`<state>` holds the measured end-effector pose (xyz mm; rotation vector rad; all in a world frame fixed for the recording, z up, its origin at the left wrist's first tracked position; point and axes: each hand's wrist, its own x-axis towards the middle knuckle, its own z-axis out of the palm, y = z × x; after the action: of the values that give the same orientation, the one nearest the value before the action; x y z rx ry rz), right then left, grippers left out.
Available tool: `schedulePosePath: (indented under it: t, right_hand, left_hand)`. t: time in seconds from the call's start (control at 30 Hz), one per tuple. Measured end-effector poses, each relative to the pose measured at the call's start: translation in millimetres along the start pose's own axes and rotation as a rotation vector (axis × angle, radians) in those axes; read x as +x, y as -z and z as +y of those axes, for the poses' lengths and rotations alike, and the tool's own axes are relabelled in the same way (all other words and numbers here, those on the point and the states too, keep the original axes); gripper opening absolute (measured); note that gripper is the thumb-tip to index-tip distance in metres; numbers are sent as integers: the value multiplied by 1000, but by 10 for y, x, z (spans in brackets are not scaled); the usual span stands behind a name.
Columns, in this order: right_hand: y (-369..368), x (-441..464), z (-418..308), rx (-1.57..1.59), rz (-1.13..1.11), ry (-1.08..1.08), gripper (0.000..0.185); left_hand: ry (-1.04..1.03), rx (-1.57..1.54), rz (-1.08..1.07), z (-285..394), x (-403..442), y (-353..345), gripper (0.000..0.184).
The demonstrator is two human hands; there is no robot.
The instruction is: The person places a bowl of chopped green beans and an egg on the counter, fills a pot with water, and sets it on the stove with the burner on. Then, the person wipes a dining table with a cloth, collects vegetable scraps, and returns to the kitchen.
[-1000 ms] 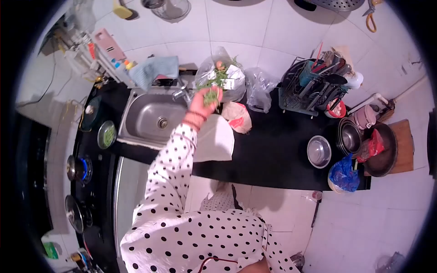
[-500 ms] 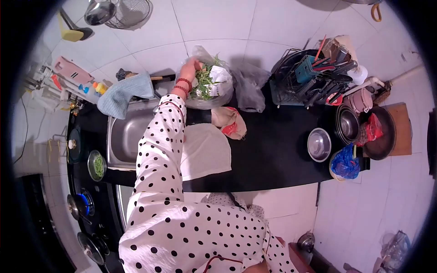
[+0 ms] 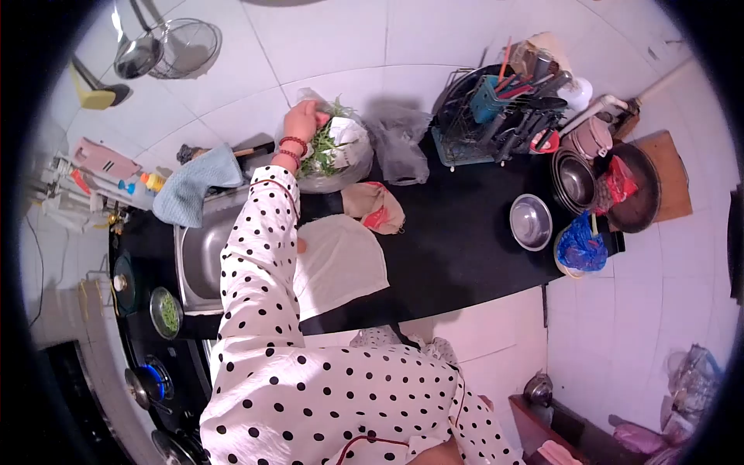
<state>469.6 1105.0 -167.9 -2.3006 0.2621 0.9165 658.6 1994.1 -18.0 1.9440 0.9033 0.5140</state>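
My left hand (image 3: 300,122), with red beaded bracelets at the wrist, is at the upper left of a clear plastic bag (image 3: 355,172) by the back wall. Its fingers are curled closed at the bag's rim; the fingertips are partly hidden. Leafy greens (image 3: 324,152) and crumpled white paper (image 3: 348,133) are inside the bag. A small patch of skin, apparently my right hand (image 3: 301,246), shows beside my dotted left sleeve, above a white cloth (image 3: 341,267). The sleeve hides the rest, so its fingers cannot be made out.
The sink (image 3: 208,263) lies left of my sleeve. A bowl of green pieces (image 3: 167,312) stands near a lit burner (image 3: 159,382). A beige-and-red bag (image 3: 373,207), grey plastic bag (image 3: 399,143), utensil rack (image 3: 473,159) and metal bowl (image 3: 531,222) stand rightward.
The whole view has shifted and turned slightly, so the counter things appear further left. My left hand stays at the bag's rim.
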Motion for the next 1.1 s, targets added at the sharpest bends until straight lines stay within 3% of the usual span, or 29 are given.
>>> schedulePosePath:
  t: [0.07, 0.17, 0.2, 0.23, 0.3, 0.37, 0.43, 0.5, 0.57, 0.63, 0.7, 0.73, 0.77, 0.8, 0.9, 0.93, 0.97, 1.03, 1.1]
  right_hand:
    - [-40, 29, 49, 133, 13, -129, 20]
    - [-125, 25, 76, 178, 13, -175, 20]
    - [-132, 34, 63, 181, 5, -158, 20]
    - [-121, 68, 53, 183, -2, -140, 20]
    - [-169, 70, 10, 209, 31, -205, 21]
    - [-45, -102, -587, 14, 84, -115, 21]
    - [-32, -47, -460, 163, 75, -190, 19]
    - [-90, -48, -314, 257, 124, -240, 18]
    - [-106, -61, -382, 268, 174, -285, 18]
    - [-190, -175, -461, 385, 210, -351, 18]
    - [-274, -233, -319, 475, 207, -387, 18]
    - [-335, -270, -162, 502, 194, -406, 18]
    - [-377, -246, -24, 526, 178, -413, 18]
    - [-418, -255, 99, 558, 164, -437, 18]
    - [-330, -303, 355, 428, 98, -406, 17]
    - [-276, -313, 451, 432, 121, -372, 18]
    - [-214, -332, 551, 439, 154, -342, 18]
    - [-80, -381, 807, 451, 221, -284, 19]
    - [-94, -386, 1304, 544, 339, -251, 20]
  left_hand:
    - [70, 39, 49, 172, -61, -23, 38]
    - [-298, 379, 328, -227, 180, -227, 43]
    - [-285, 385, 264, -161, 130, -225, 57]
    - [-360, 439, 336, -279, 185, -241, 61]
    - [-571, 456, 467, -121, 133, -249, 53]
    - [-101, 190, 200, 312, -75, -180, 39]
    - [71, -44, 50, 19, 228, -227, 30]
    - [106, -7, -106, -122, 329, -259, 26]
    - [-307, -45, -54, -596, 520, -450, 29]
    - [-306, 113, 168, -743, 554, -688, 38]
    - [-301, 79, 220, -786, 454, -833, 37]
    - [-38, -435, 3, -442, 130, -946, 40]
    - [-105, -176, 13, -567, 158, -1014, 26]
    - [98, -288, -213, 93, -385, -1055, 25]
    - [-18, -410, -365, 189, -950, -1661, 23]
    - [61, -603, -453, 430, -1312, -1817, 32]
    - [15, -594, -512, 237, -1339, -2129, 44]
    - [4, -465, -571, 375, -1827, -2651, 49]
    - [186, -418, -664, 1031, -2664, -3060, 48]
